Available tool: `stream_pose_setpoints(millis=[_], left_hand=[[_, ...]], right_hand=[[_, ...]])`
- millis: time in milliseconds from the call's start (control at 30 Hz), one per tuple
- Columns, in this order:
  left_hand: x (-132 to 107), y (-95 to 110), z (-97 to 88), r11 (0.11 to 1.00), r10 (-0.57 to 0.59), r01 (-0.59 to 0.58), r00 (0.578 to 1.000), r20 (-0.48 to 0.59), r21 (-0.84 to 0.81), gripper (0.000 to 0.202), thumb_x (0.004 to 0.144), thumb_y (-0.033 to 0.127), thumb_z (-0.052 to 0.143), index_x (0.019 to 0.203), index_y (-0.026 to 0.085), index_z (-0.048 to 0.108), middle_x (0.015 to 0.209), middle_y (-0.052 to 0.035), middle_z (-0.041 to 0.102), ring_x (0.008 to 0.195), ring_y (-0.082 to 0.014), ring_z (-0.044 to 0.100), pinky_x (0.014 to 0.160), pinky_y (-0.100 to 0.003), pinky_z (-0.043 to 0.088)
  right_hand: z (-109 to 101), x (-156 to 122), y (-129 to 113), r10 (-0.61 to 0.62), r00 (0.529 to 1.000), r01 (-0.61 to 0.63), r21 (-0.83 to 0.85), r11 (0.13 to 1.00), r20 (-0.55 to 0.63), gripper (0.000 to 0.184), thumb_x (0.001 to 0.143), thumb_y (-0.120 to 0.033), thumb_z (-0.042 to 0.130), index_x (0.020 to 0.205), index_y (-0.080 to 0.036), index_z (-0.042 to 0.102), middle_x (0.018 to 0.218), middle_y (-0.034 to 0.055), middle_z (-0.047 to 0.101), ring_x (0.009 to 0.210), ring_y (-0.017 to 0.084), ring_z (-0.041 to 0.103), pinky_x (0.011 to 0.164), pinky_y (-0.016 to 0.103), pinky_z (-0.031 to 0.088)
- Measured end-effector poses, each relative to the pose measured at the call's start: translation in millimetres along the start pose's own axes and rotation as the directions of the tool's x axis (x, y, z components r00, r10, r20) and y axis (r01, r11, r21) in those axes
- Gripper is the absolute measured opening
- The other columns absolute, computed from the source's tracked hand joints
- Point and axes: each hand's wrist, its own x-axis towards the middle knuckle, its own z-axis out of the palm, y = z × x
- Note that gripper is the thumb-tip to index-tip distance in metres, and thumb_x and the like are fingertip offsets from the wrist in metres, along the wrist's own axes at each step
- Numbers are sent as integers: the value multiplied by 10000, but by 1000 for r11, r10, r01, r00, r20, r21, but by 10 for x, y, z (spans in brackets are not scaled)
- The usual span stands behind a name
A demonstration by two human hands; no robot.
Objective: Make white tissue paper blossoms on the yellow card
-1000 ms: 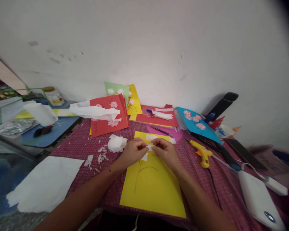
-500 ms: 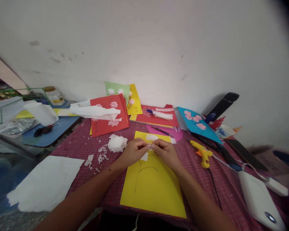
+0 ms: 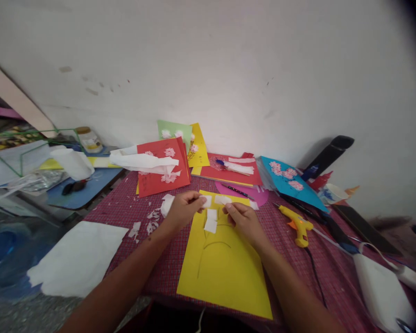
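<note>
A yellow sheet of card [image 3: 225, 277] with thin dark pencil-like lines lies in front of me. Over its upper left edge, my left hand [image 3: 184, 209] pinches a small white tissue paper piece [image 3: 207, 200] between thumb and forefinger. My right hand [image 3: 243, 222] is over the card's upper right, thumb and fingertips closed together; whatever lies between them is too small to make out. Just above those fingertips is another tissue piece [image 3: 222, 200]. Between and below the hands, two more white squares [image 3: 211, 225] lie on the card. A crumpled white tissue [image 3: 166, 204] is partly hidden behind my left hand.
A yellow glue gun [image 3: 300, 225] with its cord lies to the right, near a white power bank [image 3: 381, 286]. Red cards [image 3: 162, 178] and a blue card [image 3: 293, 178] with pink paper blossoms stand behind. White paper [image 3: 79, 259] overhangs the left side. Torn scraps [image 3: 135, 230] lie nearby.
My hands were together at the fingertips over the card and have moved apart, the left one leftward. White squares between them now show. The whole view has shifted slightly.
</note>
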Motion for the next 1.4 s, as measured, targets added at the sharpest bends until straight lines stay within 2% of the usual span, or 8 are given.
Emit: stream_pose_setpoints(millis=[100, 200, 367, 533, 700, 933, 1200, 1400], left_hand=[[-5, 56, -397, 995, -17, 26, 995, -95, 95, 279, 783, 426, 593, 821, 155, 643, 598, 16, 583, 504, -104, 517, 487, -210, 391], [-1, 2, -755, 953, -26, 41, 998, -53, 300, 261, 772, 374, 589, 931, 174, 640, 745, -8, 644, 566, -125, 556, 500, -226, 409], [73, -159, -972, 679, 160, -88, 987, -31, 728, 267, 750, 275, 578, 995, 197, 650, 979, -67, 666, 889, -231, 615, 800, -361, 476], [47, -25, -752, 600, 375, -194, 925, -59, 776, 300, 771, 257, 582, 1062, 196, 621, 1074, -89, 612, 1076, -260, 538, 936, -397, 429], [16, 166, -265, 704, 409, -357, 910, 60, 614, 166, 813, 236, 561, 947, 193, 649, 939, -62, 638, 849, -188, 576, 812, -316, 457], [198, 43, 265, 851, 357, -366, 929, 96, 377, 144, 803, 206, 566, 894, 171, 673, 885, -39, 654, 663, -118, 561, 641, -244, 442], [87, -211, 272, 922, 281, -287, 958, 60, 260, 138, 814, 201, 553, 876, 168, 672, 822, -25, 672, 713, -127, 594, 674, -238, 456], [68, -216, 299, 956, 226, -235, 972, 70, 176, 143, 807, 225, 570, 889, 166, 671, 841, -39, 679, 767, -148, 616, 711, -254, 473]], right_hand=[[11, 4, 32, -1, 1000, 1, -33, 999, 8, 352, 885, -465, 487, 745, -169, 615, 571, -20, 502, 515, 119, 446, 498, 234, 331], [51, 0, 42, -38, 998, 43, -129, 991, 43, 319, 879, -413, 496, 688, -176, 592, 581, -21, 491, 530, 121, 443, 508, 234, 331], [95, 13, 77, -138, 988, 152, -314, 937, 67, 174, 840, -269, 514, 726, -187, 617, 702, 9, 596, 660, 152, 529, 588, 245, 374], [97, -30, 65, -213, 956, 283, -454, 845, 199, 71, 802, -206, 556, 794, -194, 625, 778, 21, 610, 705, 154, 535, 646, 256, 387], [144, -139, -38, -205, 914, 378, -550, 745, 350, 233, 773, -284, 644, 987, -195, 618, 964, 55, 597, 789, 164, 544, 698, 264, 386], [160, -86, 18, -186, 925, 354, -577, 736, 330, 142, 850, -182, 505, 744, -168, 599, 778, 37, 584, 671, 135, 510, 619, 249, 346], [131, -132, -23, -184, 915, 374, -586, 719, 359, 218, 778, -272, 621, 977, -184, 600, 962, 60, 586, 756, 158, 535, 657, 261, 368], [168, -100, 19, -185, 925, 360, -611, 705, 331, 110, 841, -212, 509, 769, -171, 581, 821, 47, 582, 702, 144, 517, 628, 257, 350]])
